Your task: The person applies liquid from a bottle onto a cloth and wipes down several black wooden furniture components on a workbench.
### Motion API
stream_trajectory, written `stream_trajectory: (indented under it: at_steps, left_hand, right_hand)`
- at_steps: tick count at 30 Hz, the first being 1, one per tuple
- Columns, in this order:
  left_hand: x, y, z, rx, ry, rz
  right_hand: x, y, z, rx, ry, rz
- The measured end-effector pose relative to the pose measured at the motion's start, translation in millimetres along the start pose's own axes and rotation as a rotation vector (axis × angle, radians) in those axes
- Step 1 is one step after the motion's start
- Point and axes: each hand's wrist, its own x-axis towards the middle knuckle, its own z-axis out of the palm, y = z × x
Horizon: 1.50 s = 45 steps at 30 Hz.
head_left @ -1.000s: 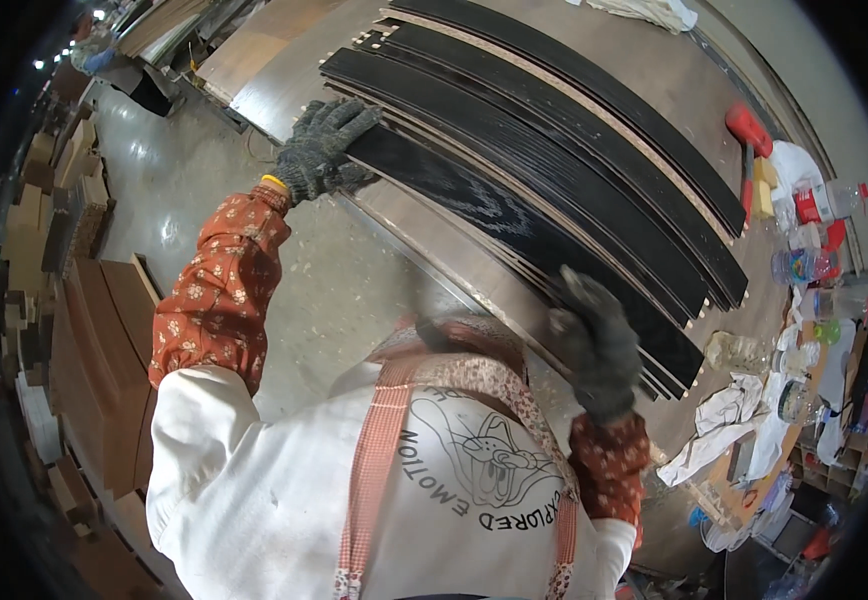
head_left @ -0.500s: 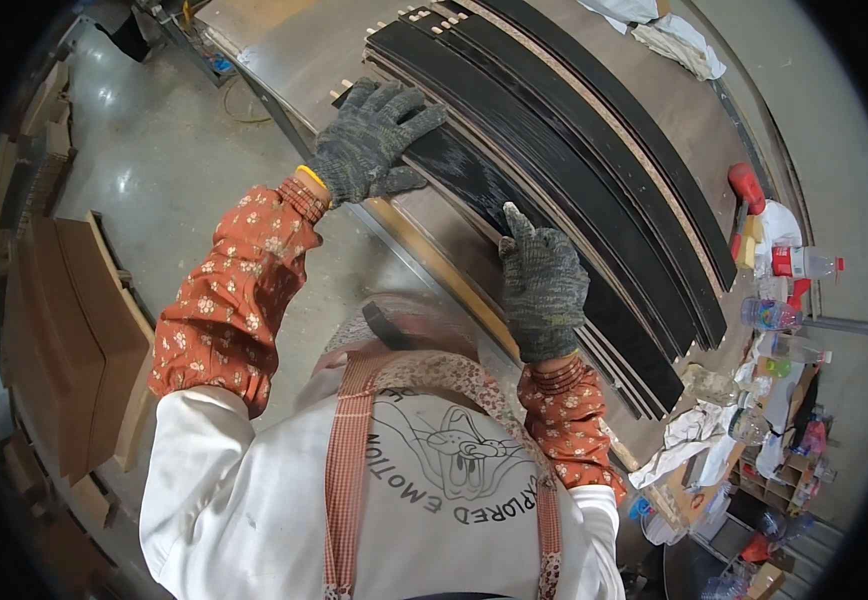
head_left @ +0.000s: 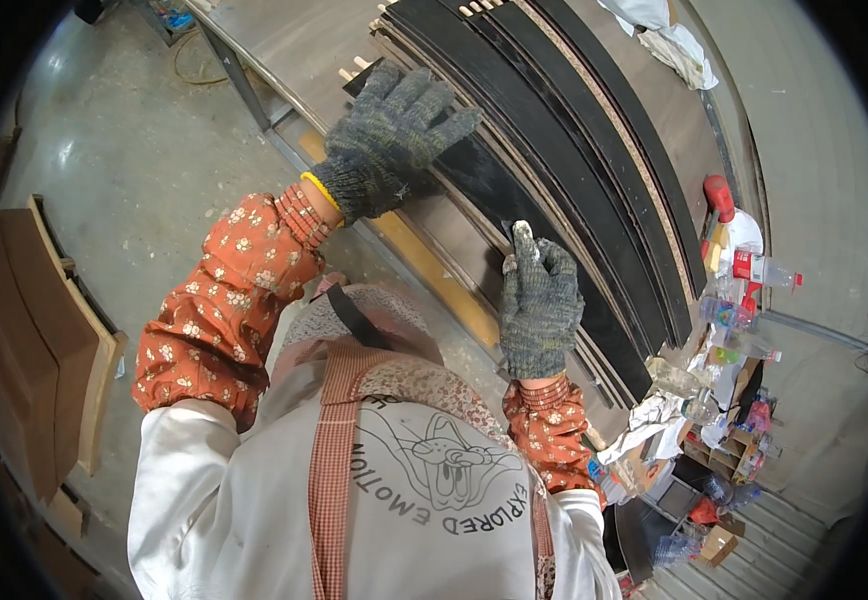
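In the head view, the right hand (head_left: 542,295), wearing a grey knitted glove, is now reaching to the middle of the nearest long, black, smooth-faced strip (head_left: 484,180), having moved up from its lower end, so both hands are now working nearer each other over one piece. The right index finger is extending, its tip whitened, while the others are curling; whether they are pinching anything, I cannot tell. The left hand (head_left: 384,135), gloved alike, is lying across the strip's upper end, fingers and thumb spreading. Pale wooden dowels (head_left: 354,68) are jutting just beside the left fingertips. Beyond both hands' fingers, curved black panels (head_left: 554,130) are lying in rows, one pale edge looking rough and speckled. Well right of the right fingers, clear plastic bottles (head_left: 766,270) are clustering.
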Motion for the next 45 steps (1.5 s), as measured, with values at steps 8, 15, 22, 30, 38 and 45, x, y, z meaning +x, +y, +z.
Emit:
stream_trajectory:
  at_steps: [8, 15, 22, 30, 38, 45]
  left_hand:
    - [1.5, -0.1, -2.2, -0.132, 0.046, -0.015]
    - [2.3, 1.7, -0.9, -0.068, -0.016, -0.035]
    - [-1.0, 1.3, 2.3, -0.073, 0.042, -0.021]
    - [1.0, 1.4, 2.1, -0.061, 0.032, -0.032]
    - [-0.5, 1.4, 2.4, -0.087, -0.005, -0.042]
    - [-0.3, 2.7, 5.5, -0.067, 0.016, -0.036]
  right_hand:
    - [1.2, -8.1, -3.8, -0.033, -0.090, 0.032]
    - [2.2, -7.4, -9.3, -0.055, -0.193, 0.054]
    - [-1.2, -7.1, -10.8, -0.113, -0.193, -0.017]
    - [1.8, -15.5, -11.2, -0.178, -0.207, 0.018]
    - [4.5, -17.2, -9.4, -0.219, -0.200, -0.018]
    - [4.8, -19.1, -10.0, -0.139, -0.221, 0.031]
